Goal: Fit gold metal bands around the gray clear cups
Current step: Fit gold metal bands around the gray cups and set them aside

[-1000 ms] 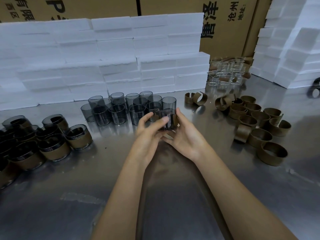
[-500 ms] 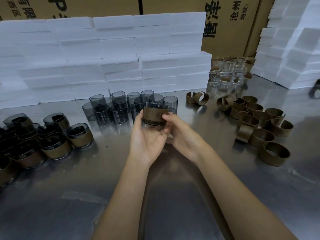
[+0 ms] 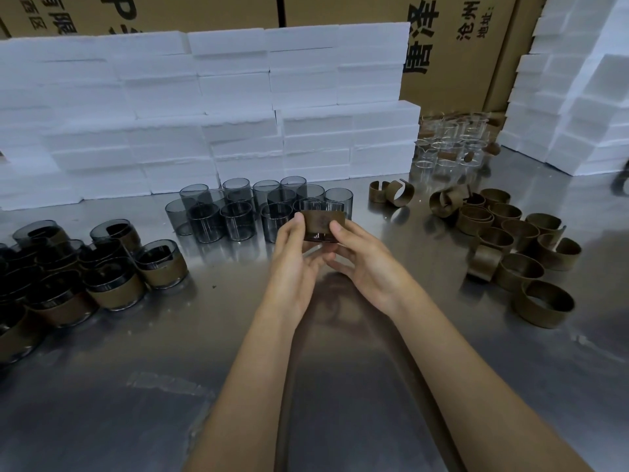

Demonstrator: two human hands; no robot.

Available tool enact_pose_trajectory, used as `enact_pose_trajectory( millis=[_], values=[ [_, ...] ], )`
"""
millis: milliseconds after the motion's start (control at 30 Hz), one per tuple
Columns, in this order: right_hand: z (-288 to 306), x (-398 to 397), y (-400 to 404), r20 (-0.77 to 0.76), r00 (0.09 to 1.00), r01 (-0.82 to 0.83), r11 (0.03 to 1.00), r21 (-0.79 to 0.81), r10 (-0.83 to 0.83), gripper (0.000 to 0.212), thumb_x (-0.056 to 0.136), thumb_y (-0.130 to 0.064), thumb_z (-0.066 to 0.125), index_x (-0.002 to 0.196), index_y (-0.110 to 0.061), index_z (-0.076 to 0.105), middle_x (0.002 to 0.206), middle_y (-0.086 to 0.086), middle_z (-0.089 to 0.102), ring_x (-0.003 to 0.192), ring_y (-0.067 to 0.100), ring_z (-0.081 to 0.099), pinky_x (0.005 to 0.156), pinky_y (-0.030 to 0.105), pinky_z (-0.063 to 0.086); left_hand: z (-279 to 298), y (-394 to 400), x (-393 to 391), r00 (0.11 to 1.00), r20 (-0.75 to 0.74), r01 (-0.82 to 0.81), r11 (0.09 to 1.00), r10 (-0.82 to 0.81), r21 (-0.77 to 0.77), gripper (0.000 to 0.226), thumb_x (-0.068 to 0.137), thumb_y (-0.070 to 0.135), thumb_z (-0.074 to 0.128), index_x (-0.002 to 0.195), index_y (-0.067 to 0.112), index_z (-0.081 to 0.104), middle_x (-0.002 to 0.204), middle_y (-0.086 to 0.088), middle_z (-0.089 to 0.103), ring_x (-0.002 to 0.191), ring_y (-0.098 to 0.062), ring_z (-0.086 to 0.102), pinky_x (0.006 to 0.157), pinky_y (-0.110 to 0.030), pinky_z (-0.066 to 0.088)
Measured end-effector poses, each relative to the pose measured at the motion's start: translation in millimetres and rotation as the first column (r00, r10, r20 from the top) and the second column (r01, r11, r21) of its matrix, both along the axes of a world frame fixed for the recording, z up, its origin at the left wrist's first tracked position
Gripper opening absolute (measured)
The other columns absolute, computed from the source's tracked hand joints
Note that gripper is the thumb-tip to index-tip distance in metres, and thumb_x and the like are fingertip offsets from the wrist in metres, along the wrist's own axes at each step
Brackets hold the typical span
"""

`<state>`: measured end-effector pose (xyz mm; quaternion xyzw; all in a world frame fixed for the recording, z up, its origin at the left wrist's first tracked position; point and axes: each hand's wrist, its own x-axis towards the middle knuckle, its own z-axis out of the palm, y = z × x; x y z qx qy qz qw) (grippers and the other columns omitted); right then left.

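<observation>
Banded cup (image 3: 322, 222) between both hands (image 3: 326, 257)

Gold band (image 3: 322, 221), gray clear cup (image 3: 321, 206)

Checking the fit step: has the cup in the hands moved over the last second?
Yes. The held cup came toward the person and left, off the row of bare gray cups.

Brushed steel tabletop (image 3: 340, 403), shiny enough to mirror stuff, a bit smudgy. Smoky see-through gray cups (image 3: 238, 212), glossy. Dull matt gold metal bands (image 3: 541, 303), brassy. Rough, grainy white foam blocks (image 3: 238, 97). Plain matt cardboard boxes (image 3: 459, 46) with black print behind.
</observation>
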<state>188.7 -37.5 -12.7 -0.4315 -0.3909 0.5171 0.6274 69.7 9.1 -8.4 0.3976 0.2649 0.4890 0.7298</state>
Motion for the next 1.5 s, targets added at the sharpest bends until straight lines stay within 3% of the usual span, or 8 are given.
enact_pose_trajectory(
  millis=[233,367,733,933,1000,1133,1300,1500],
  values=[
    [-4.6,-9.9,4.1,0.128,0.981,0.150,0.989,-0.005,-0.148,0.037,0.089,-0.019,0.077,0.126,-0.018,0.069,0.120,0.002,0.074,0.113,0.012,0.068,0.096,0.028,0.050,2.5,7.0,-10.8,0.912,-0.386,-0.079,0.982,0.140,0.170,0.047,0.093,0.047,0.071,0.131,0.021,0.062,0.119,0.003,0.070,0.112,-0.018,0.067,0.091,-0.033,0.054],
    [-8.5,-18.7,8.4,0.298,0.936,0.198,0.980,-0.014,-0.185,0.045,0.086,-0.014,0.080,0.129,-0.018,0.067,0.120,0.002,0.073,0.117,0.016,0.066,0.106,0.034,0.051,2.0,13.1,-19.8,0.804,-0.514,-0.152,0.939,0.299,0.309,0.058,0.080,0.021,0.087,0.131,0.023,0.060,0.120,0.005,0.064,0.111,-0.011,0.064,0.090,-0.024,0.054],
    [-13.4,-16.1,13.6,0.381,0.900,0.277,0.953,-0.125,-0.211,0.065,0.084,-0.028,0.083,0.142,-0.017,0.054,0.128,0.001,0.064,0.117,0.013,0.062,0.084,0.016,0.046,-2.3,25.5,-47.1,0.259,-0.763,-0.467,0.769,0.592,0.438,0.076,0.090,0.019,0.073,0.153,0.020,0.031,0.159,-0.007,0.034,0.145,-0.032,0.031,0.114,-0.051,0.025],
    [-12.5,-14.0,13.3,0.361,0.909,0.279,0.947,-0.156,-0.209,0.060,0.086,-0.029,0.081,0.139,-0.016,0.055,0.127,0.003,0.066,0.117,0.016,0.064,0.107,0.034,0.049,-0.7,17.8,-49.7,0.015,-0.622,-0.488,0.548,0.783,0.679,0.073,0.083,0.007,0.069,0.149,0.014,0.039,0.150,-0.017,0.035,0.136,-0.035,0.034,0.107,-0.046,0.029],
    [-12.3,-14.4,13.3,0.355,0.910,0.283,0.946,-0.158,-0.213,0.057,0.087,-0.028,0.080,0.137,-0.016,0.056,0.126,0.003,0.067,0.118,0.017,0.064,0.109,0.036,0.048,0.8,15.4,-41.8,0.177,-0.485,-0.439,0.510,0.857,0.740,0.065,0.083,-0.001,0.063,0.144,0.012,0.045,0.135,-0.014,0.048,0.125,-0.030,0.045,0.102,-0.041,0.036],
    [-11.4,-15.9,12.6,0.338,0.913,0.290,0.946,-0.147,-0.227,0.050,0.090,-0.025,0.077,0.135,-0.013,0.057,0.122,0.004,0.068,0.114,0.018,0.065,0.111,0.038,0.046,-4.0,14.6,-26.0,0.574,-0.570,-0.299,0.799,0.587,0.521,0.046,0.094,0.002,0.056,0.138,0.015,0.054,0.118,-0.004,0.064,0.114,-0.024,0.059,0.095,-0.031,0.044],
    [-10.3,-14.0,10.8,0.320,0.922,0.277,0.949,-0.152,-0.218,0.049,0.091,-0.022,0.076,0.134,-0.011,0.058,0.120,0.008,0.070,0.106,0.016,0.062,0.111,0.037,0.046,-13.1,28.2,-38.7,0.554,-0.648,-0.449,0.843,0.522,0.296,0.055,0.097,0.007,0.052,0.151,0.017,0.043,0.146,-0.005,0.056,0.134,-0.026,0.052,0.108,-0.033,0.037],
    [-10.1,-11.2,11.0,0.302,0.931,0.263,0.950,-0.168,-0.204,0.046,0.093,-0.022,0.074,0.134,-0.012,0.058,0.116,0.002,0.069,0.107,0.014,0.063,0.096,0.027,0.050,-13.8,37.7,-49.8,0.507,-0.575,-0.659,0.719,0.641,0.220,0.039,0.096,0.008,0.049,0.132,0.017,0.061,0.124,-0.003,0.067,0.118,-0.027,0.061,0.096,-0.031,0.043]
  ],
)
